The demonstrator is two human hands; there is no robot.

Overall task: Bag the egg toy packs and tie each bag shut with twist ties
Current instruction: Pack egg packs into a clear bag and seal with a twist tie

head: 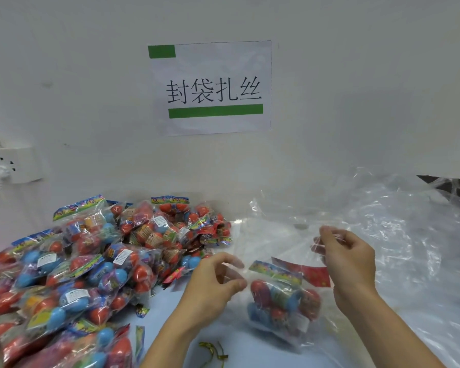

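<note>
White wall with a printed sign (210, 87) backs the pale table (237, 349), where a heap of egg toy packs (91, 261) waits at my left and loose twist ties (213, 351) lie near the front edge. I have my left hand (213, 285) and right hand (348, 258) each pinching the film of a clear bag (276, 251), presumably to spread its mouth. One egg toy pack (282, 301) sits between them, seemingly already inside, so gathering the neck looks next.
</note>
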